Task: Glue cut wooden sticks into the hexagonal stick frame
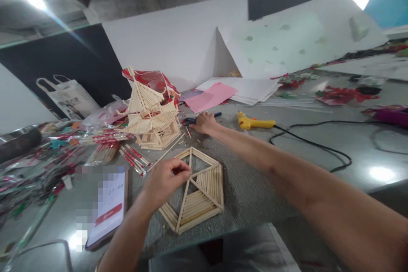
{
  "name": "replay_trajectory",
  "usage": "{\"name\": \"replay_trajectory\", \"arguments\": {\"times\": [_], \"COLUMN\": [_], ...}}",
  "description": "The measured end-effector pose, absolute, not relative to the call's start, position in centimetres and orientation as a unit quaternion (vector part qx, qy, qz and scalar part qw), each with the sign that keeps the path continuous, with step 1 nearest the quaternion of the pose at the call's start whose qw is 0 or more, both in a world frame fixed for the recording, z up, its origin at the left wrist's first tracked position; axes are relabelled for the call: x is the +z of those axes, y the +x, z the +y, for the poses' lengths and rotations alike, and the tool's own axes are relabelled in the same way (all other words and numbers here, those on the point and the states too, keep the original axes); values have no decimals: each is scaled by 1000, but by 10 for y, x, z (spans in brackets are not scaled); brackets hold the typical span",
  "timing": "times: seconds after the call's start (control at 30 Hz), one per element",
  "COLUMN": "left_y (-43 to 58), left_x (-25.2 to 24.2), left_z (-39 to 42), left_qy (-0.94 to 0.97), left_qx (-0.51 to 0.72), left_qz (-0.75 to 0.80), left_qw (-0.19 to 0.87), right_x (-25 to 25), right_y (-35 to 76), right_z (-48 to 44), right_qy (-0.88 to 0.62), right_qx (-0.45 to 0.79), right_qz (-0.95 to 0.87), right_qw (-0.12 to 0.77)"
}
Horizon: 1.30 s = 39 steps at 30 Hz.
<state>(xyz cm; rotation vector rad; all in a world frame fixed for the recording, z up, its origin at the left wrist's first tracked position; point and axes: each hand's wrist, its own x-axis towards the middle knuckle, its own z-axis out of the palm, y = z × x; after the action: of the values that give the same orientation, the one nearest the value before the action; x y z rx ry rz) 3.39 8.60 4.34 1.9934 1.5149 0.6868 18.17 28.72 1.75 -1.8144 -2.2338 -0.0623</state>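
A flat hexagonal frame of wooden sticks [204, 212] lies on the table in front of me. Two of its triangular sections are filled with sticks laid side by side; others show bare table. My left hand [167, 178] pinches with thumb and forefinger at the hub of the frame, covering part of its left side. Further back, my right hand [205, 122] is closed over a dark-handled tool that looks like pliers [190, 121]. Beside it stands a pagoda-like model of wooden sticks [149, 114], with tiered roofs and a pointed top.
A yellow glue gun [256, 123] lies to the right, its black cord [318, 146] trailing across the table. A phone [110, 208] lies left of the frame. Red-tipped sticks [135, 157] and wrapped clutter fill the left side. Pink paper [212, 97] and white sheets lie behind.
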Motion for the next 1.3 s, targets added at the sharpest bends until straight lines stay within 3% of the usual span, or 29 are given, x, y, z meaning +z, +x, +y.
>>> {"name": "replay_trajectory", "arguments": {"times": [0.17, 0.5, 1.3], "left_y": [44, 36, 38], "left_x": [47, 30, 26], "left_z": [76, 78, 75], "left_qy": [738, 739, 757], "left_qx": [178, 198, 180], "left_qz": [578, 554, 572], "left_qw": [301, 329, 261], "right_x": [37, 31, 36], "right_y": [188, 225, 238], "right_z": [263, 189, 176], "right_qy": [-562, -438, -418], "right_qx": [-43, 10, 43], "right_qz": [-813, -889, -901], "right_qw": [147, 130, 105]}}
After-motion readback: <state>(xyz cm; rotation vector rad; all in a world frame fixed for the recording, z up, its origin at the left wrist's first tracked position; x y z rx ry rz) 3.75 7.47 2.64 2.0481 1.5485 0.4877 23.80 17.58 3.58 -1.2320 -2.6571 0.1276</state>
